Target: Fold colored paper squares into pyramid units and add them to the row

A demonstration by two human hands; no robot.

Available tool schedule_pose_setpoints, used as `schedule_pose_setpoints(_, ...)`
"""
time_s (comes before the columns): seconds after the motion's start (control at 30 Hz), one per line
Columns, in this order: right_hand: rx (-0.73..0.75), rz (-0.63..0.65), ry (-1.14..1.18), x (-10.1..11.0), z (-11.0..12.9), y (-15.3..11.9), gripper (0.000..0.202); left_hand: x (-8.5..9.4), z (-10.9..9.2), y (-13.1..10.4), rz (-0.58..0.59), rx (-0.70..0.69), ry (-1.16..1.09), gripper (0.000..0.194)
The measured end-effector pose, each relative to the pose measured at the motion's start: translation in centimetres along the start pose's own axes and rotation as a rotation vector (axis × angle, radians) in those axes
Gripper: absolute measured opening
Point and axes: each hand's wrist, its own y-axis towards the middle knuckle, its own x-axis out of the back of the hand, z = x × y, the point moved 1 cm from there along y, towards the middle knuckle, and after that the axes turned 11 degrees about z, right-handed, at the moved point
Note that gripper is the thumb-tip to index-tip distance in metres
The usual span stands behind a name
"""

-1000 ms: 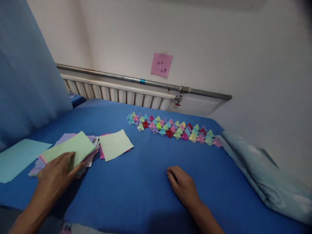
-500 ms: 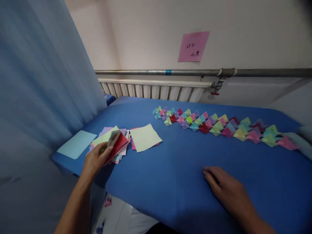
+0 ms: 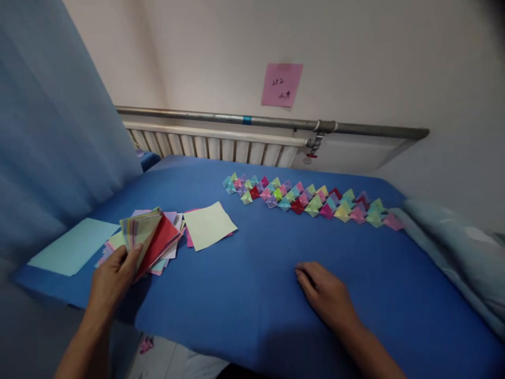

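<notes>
My left hand (image 3: 118, 271) grips a thick bunch of coloured paper sheets (image 3: 141, 229), their edges fanned up and a red sheet facing right. Beneath it lies a loose pile of paper (image 3: 170, 251) in lilac, pink, white and green, partly covered by the hand. Just right of that pile, a pale yellow-green square sheet (image 3: 209, 226) rests on pink paper. My right hand (image 3: 325, 292) lies on the blue table cover (image 3: 244, 284), fingers curled in, and nothing shows in it. Rows of folded paper pyramids (image 3: 313, 205) in many colours stand beyond both hands.
Larger light-blue sheets (image 3: 77, 247) lie at the left edge, near a blue curtain (image 3: 59, 121). A radiator (image 3: 201, 145) and metal pipe (image 3: 197, 116) run along the wall, with a pink note (image 3: 282, 85) above. Pale bluish fabric (image 3: 457, 252) is bunched at the right.
The view has swung right, so everything sits further left. In my left hand the sheets have been tilted up and fanned more widely. My right hand still rests on the table.
</notes>
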Motion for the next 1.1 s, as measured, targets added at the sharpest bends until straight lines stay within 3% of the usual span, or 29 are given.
schedule_pose_setpoints(0.2,0.012,0.004,-0.007,0.1,0.1,-0.1,0.030,-1.6,0.7,-0.4,-0.206,-0.003,-0.096,0.038)
schedule_pose_setpoints(0.5,-0.032,0.027,-0.007,-0.4,-0.7,0.3,0.036,-2.3,0.7,-0.4,-0.282,-0.083,-0.043,0.034)
schedule_pose_setpoints(0.63,-0.042,0.051,-0.016,-0.3,-0.6,0.3,0.036,-2.4,0.4,-0.5,-0.335,-0.222,0.030,0.063)
schedule_pose_setpoints(0.7,-0.047,0.052,-0.026,-0.3,-0.6,0.3,0.036,-2.3,0.6,-0.3,-0.357,-0.293,0.070,0.062)
schedule_pose_setpoints(0.8,-0.044,0.051,-0.028,-0.4,-0.8,0.2,0.036,-2.1,1.0,0.3,-0.334,-0.360,0.125,0.048)
schedule_pose_setpoints(0.9,-0.034,0.034,-0.019,-0.6,-1.0,0.2,0.038,-1.9,1.3,0.7,-0.278,-0.333,0.126,0.040)
schedule_pose_setpoints(1.1,-0.059,0.041,-0.033,-0.9,-1.1,0.2,0.038,-2.1,0.4,0.1,-0.174,-0.297,0.118,0.045)
